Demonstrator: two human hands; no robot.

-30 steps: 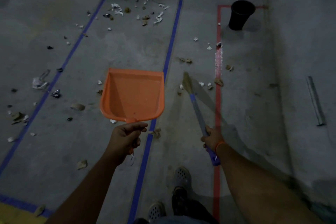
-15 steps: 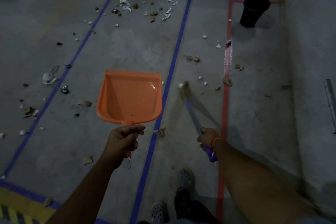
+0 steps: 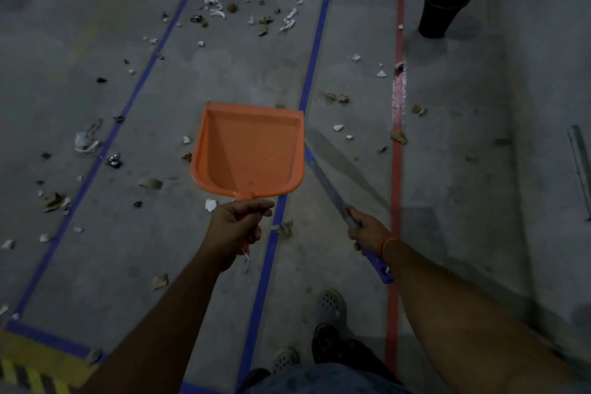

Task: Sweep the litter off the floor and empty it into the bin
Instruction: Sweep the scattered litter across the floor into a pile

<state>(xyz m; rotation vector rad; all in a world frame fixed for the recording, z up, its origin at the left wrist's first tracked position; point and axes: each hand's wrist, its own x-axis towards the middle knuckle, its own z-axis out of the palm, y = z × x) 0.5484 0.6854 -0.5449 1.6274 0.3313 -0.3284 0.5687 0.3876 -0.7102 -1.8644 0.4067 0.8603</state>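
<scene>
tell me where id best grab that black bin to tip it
Take the black bin at its open rim, coming from above. It stands upright inside the red tape outline, and it tapers toward the base, so the wide top edge offers the surest hold.

Concrete floor (image 3: 463,169), grey, dimly lit. Marked with a blue tape rectangle (image 3: 315,51) and, to its right, a red tape outline (image 3: 396,169). Scattered litter (image 3: 262,16): white paper scraps, brown crumpled bits and dark fragments, thickest at the far end inside the blue rectangle. Black bin (image 3: 443,8) upright within the red outline. Yellow-and-black hazard stripe (image 3: 28,371) at near left corner.
</scene>
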